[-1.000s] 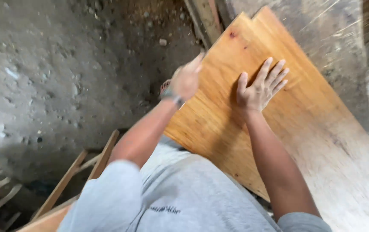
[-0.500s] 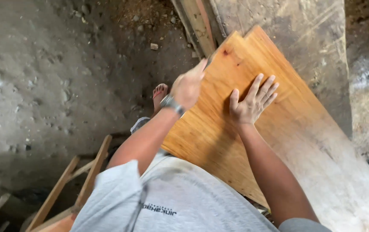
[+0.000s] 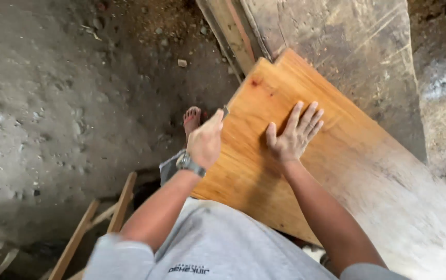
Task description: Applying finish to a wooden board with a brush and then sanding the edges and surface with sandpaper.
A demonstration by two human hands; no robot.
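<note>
Lying flat under the right hand, the board touches the left hand.

Right hand flat on orange board — left hand gripping its edge.

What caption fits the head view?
Right hand pressed flat on an orange-brown wooden board, left hand gripping a small tool at its edge.
</note>
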